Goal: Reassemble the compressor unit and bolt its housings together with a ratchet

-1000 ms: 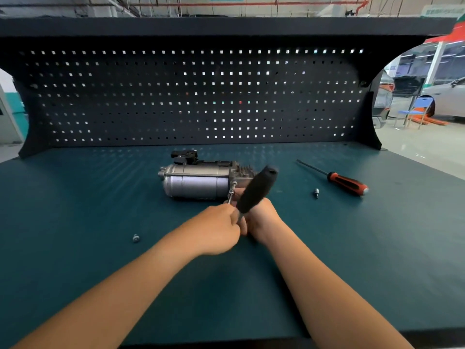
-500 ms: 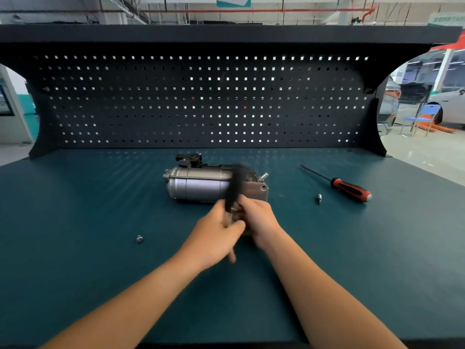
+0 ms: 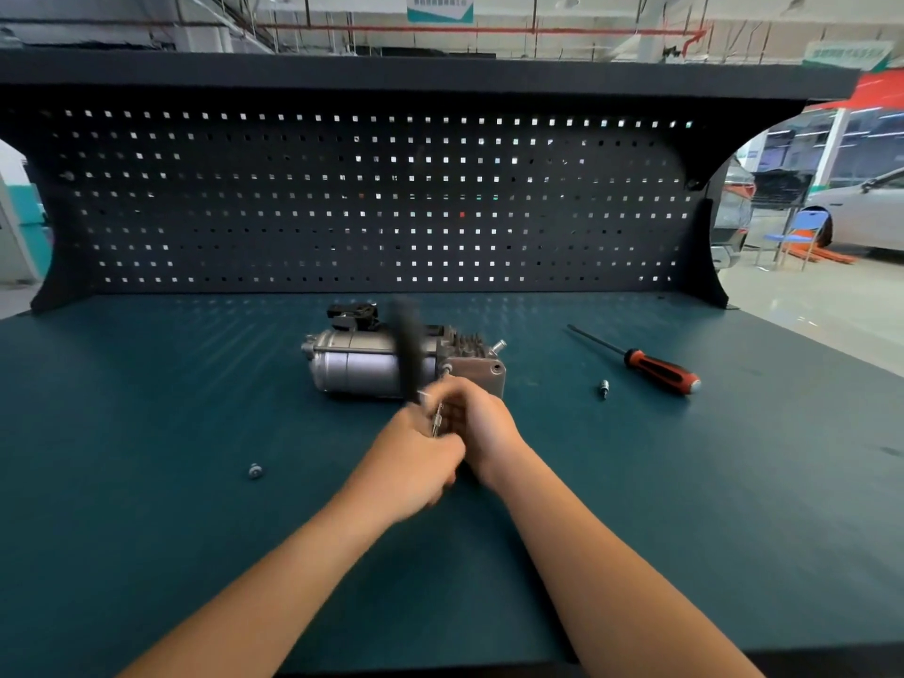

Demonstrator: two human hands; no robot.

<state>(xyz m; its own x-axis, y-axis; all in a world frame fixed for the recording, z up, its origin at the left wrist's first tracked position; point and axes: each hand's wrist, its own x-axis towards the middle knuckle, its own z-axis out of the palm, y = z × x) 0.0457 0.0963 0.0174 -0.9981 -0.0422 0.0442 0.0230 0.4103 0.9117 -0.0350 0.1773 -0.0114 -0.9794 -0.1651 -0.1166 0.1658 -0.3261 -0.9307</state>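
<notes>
The silver compressor unit (image 3: pixel 372 367) lies on its side at the middle of the green bench, its finned housing (image 3: pixel 477 364) to the right. Just in front of it my two hands meet around a ratchet. Its black handle (image 3: pixel 410 347) stands up, leaning left and blurred. My left hand (image 3: pixel 416 462), also blurred, grips the ratchet's lower end. My right hand (image 3: pixel 482 423) curls round the thin metal extension (image 3: pixel 437 419), which points at the housing's front bolt. The socket end is hidden by my fingers.
A red-and-black screwdriver (image 3: pixel 650 367) lies to the right, with a small socket bit (image 3: pixel 604 388) beside it. A loose bolt (image 3: pixel 255 470) sits on the bench (image 3: pixel 146 530) at the left. A black pegboard (image 3: pixel 372 198) closes off the back.
The ratchet handle has swung from leaning right, through upright, to leaning left. My hands have stayed at the housing's front.
</notes>
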